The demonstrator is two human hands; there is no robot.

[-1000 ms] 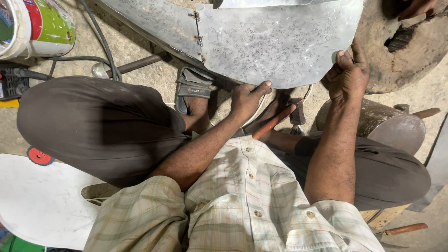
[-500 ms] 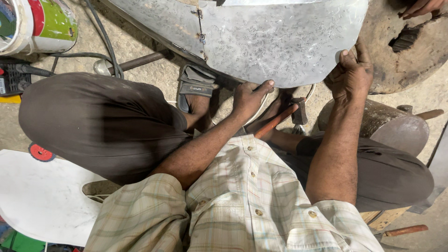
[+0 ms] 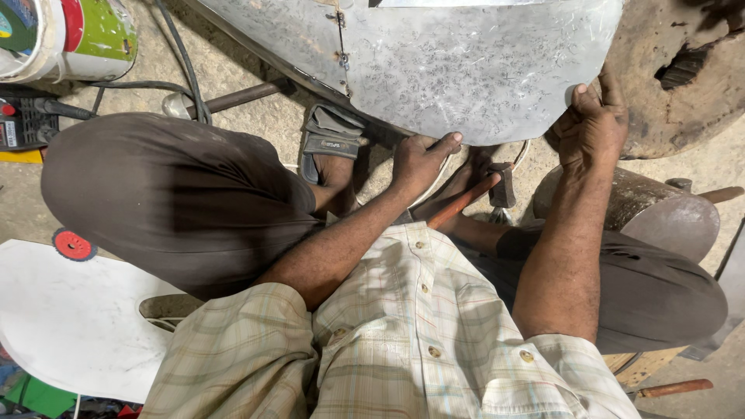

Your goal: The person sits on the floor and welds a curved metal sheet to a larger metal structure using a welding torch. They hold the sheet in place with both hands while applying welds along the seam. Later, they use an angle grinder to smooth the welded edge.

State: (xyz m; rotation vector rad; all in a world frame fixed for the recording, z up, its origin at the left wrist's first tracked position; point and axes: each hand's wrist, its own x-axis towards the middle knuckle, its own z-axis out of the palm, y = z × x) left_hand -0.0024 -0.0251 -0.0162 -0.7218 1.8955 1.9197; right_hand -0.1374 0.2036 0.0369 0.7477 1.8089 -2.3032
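Both hands grip the lower edge of a metal sheet (image 3: 466, 70) at the frame's top: left hand (image 3: 419, 163) mid-frame, right hand (image 3: 594, 128) at right, a hammer (image 3: 473, 194) lying between them.

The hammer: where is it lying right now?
In the head view, the hammer lies low between the person's feet, below the metal sheet's curved edge, between the left hand and right hand.

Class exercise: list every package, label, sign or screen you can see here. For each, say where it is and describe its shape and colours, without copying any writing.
Bucket: top left corner on the floor, round, white with a red, green and blue printed label.
Power tool: left edge below the bucket, dark body with a small pale label and a red button.
Red disc: left, at the edge of the white sheet, round.
No signs or screens.
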